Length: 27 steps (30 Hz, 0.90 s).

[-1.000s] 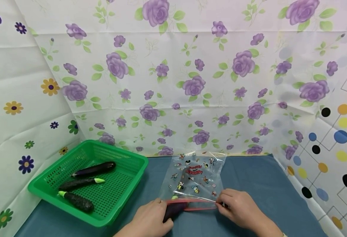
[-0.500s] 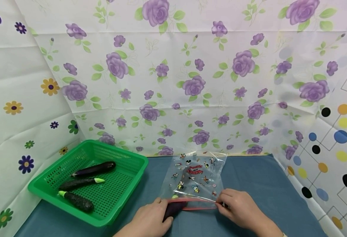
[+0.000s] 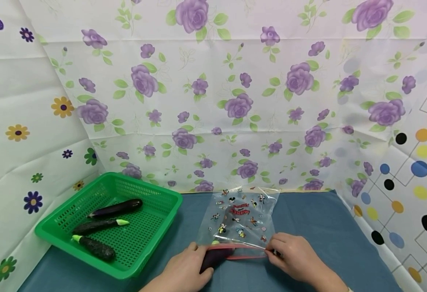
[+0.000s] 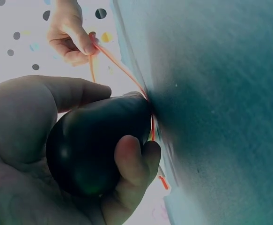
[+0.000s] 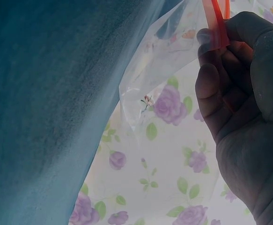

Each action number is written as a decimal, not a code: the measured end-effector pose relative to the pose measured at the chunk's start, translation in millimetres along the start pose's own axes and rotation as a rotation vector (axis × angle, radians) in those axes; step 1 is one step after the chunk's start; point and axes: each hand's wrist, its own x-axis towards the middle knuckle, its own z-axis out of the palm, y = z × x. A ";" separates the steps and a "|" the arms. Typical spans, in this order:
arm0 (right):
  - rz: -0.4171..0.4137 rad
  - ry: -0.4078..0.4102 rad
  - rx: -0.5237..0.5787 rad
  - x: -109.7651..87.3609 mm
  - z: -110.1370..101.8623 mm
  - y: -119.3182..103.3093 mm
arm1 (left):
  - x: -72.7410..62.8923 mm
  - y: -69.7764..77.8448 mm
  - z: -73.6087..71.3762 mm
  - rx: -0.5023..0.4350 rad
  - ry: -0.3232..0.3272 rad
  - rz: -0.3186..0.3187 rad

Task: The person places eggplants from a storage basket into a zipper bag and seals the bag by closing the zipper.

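In the head view, the eggplant (image 3: 215, 258) in the left hand (image 3: 185, 267) now reaches slightly more to the right at the mouth of the clear bag (image 3: 240, 223) than half a second ago, covering a little more of the lower red strip (image 3: 247, 257). The print on the left curtain (image 3: 27, 109) also appears shifted very slightly to the right.
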 end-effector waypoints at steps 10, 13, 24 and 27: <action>-0.001 -0.003 -0.006 0.1 -0.5 -0.7 | -0.7 -2.3 -0.1 0.010 -0.014 0.027; 0.004 -0.010 -0.007 -0.2 -0.6 -0.7 | -0.5 -3.0 -0.1 0.007 -0.034 0.018; 0.009 -0.015 -0.005 -1.2 -1.1 -1.8 | -2.2 -4.3 1.9 -0.038 -0.072 0.016; 0.000 -0.008 -0.008 -0.3 -0.9 -1.7 | -2.8 -3.5 1.5 -0.034 -0.051 0.023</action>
